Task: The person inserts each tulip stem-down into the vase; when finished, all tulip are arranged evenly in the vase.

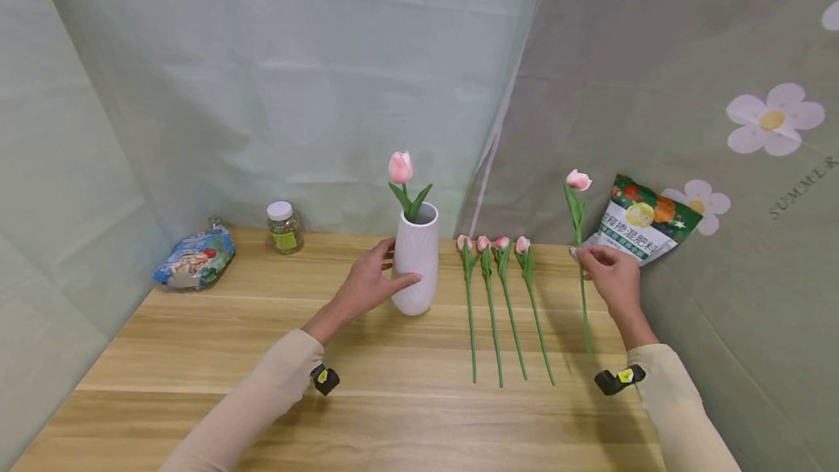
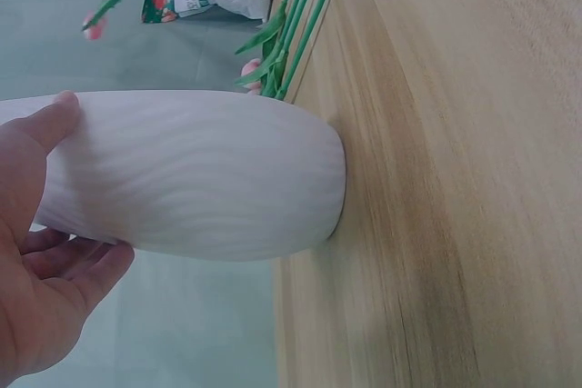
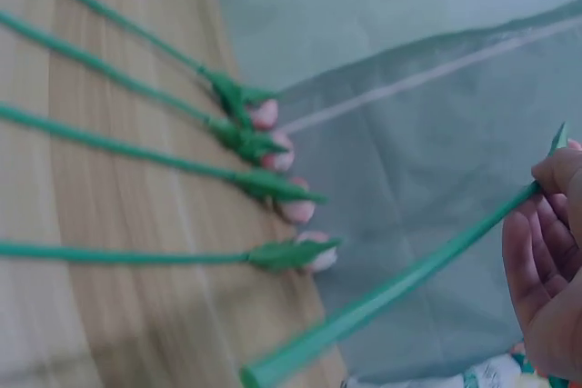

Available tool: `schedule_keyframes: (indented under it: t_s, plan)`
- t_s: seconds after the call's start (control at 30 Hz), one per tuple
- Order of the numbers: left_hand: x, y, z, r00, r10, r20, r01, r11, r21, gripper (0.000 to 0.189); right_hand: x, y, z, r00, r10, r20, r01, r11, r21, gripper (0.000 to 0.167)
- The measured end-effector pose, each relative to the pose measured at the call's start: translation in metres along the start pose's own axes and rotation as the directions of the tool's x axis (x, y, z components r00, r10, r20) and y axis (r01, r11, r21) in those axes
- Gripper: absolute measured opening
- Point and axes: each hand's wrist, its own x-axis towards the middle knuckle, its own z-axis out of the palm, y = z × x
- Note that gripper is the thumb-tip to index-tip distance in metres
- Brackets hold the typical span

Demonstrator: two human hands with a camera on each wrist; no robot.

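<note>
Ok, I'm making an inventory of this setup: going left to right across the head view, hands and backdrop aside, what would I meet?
Blue packet, white-lidded jar, white vase with an upright pink tulip in it, four pink tulips lying side by side, held pink tulip, green-and-white bag.

Head view high, facing down; wrist views close; tulips shared.

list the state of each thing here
white vase, upright, gripped by left hand
tulip in vase, upright
held tulip, pinched by right hand, bloom up
four tulips, lying side by side on table
jar, upright, lid on
blue bag, resting on table
green-and-white bag, tilted
</note>
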Motion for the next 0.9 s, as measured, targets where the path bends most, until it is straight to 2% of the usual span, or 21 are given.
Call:
schedule_keyframes:
  t_s: [0.17,0.27,0.4,0.67,0.8,0.9]
  plan:
    - [0.000,0.002,-0.001,1.000,-0.003,-0.002,0.003,1.000,0.004,0.084,-0.005,-0.018,0.008,0.999,-0.046,0.009,0.043,0.985,0.168,0.039]
    - [-0.001,0.002,-0.002,1.000,-0.006,0.000,0.006,1.000,0.005,0.084,-0.008,-0.026,0.013,0.998,-0.064,0.012,0.058,0.954,0.293,0.035]
    - [-0.001,0.002,-0.001,1.000,-0.005,0.006,0.005,1.000,0.001,0.084,-0.011,-0.033,0.019,0.997,-0.073,0.004,0.066,0.911,0.406,0.033]
    - [0.000,0.002,-0.001,1.000,-0.010,0.007,0.010,1.000,0.004,0.082,-0.009,-0.045,0.030,0.990,-0.116,-0.084,0.142,0.874,0.464,0.023]
    - [0.000,0.001,-0.001,1.000,-0.010,0.007,0.010,1.000,0.003,0.083,-0.008,-0.049,0.035,0.979,-0.168,-0.119,0.206,0.820,0.533,0.015]
    - [0.000,0.000,-0.001,1.000,-0.008,0.006,0.008,1.000,0.003,0.082,-0.007,-0.053,0.038,0.971,-0.197,-0.137,0.240,0.793,0.560,0.010]
